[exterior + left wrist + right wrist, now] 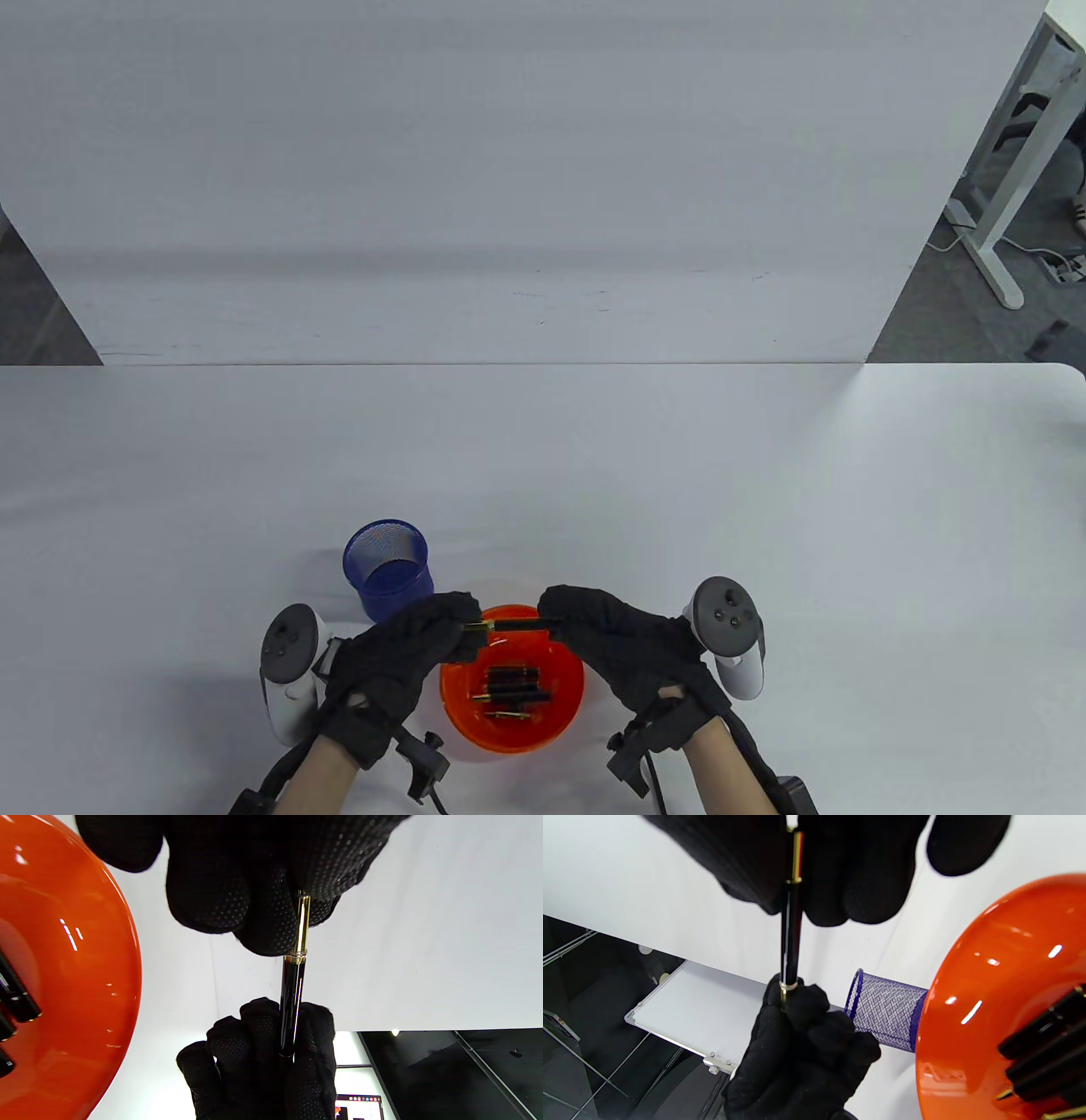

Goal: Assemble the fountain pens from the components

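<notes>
Both gloved hands hold one slim black fountain pen with gold trim [513,625] level above the glossy orange plastic bowl [563,713].

The left hand [399,658] pinches the gold end between curled fingertips [271,929]; the right hand [624,645] grips the black barrel. More pen parts [512,689] lie in the bowl, just beside a blue mesh cup [388,567].

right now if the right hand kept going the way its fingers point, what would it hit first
Most likely the left hand: the right hand points toward it along the pen they both hold above the orange bowl.
</notes>
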Demonstrator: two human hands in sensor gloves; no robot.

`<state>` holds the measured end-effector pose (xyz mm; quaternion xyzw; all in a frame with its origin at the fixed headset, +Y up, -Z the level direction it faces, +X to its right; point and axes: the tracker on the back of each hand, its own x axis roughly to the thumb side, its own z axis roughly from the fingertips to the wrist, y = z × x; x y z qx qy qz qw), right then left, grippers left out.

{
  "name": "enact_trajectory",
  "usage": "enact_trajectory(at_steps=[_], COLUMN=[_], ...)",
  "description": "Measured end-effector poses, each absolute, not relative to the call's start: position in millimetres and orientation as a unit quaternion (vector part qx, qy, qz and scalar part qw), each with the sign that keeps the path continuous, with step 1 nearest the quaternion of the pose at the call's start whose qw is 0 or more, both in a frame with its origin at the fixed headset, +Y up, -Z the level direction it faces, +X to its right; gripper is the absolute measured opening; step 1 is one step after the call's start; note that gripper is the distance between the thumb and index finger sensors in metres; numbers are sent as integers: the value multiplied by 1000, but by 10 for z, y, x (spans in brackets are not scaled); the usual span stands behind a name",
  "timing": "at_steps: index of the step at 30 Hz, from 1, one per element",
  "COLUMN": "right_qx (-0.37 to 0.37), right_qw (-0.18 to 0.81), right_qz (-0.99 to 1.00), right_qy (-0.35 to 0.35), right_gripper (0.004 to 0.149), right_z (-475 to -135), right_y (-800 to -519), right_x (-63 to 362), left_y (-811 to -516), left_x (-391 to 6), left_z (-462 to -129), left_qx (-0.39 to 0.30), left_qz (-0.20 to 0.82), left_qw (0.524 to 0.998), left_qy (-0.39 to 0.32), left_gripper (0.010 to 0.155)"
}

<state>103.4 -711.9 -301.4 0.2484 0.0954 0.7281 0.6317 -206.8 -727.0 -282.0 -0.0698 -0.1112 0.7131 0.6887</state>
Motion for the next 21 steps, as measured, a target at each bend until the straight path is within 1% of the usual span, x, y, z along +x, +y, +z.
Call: enact_trajectory(at_steps=[3,12,17,21], right_qx=[243,244,247,241], right_qw=[622,634,623,630], right_qz=[739,727,737,733], right_qy=[87,95,91,91], right_gripper=[40,44,39,42], right_z=[-3011,-3023,-3020,-3019], right_y=[-7114,-7139,-7125,-7141], right_x=[1034,1040,1038,1035], left_y=[-7264,-7268,-7267,-7271], left_x=[-2066,-2068,-2067,-2067], left_z=[-2817,-2820,-2821,-2821], left_qx=[-70,-70,-70,-71], left_qz=[713,713,713,712], left_qw=[689,688,688,690], left_qy=[-113,-113,-114,-115], left_gripper=[42,41,42,41])
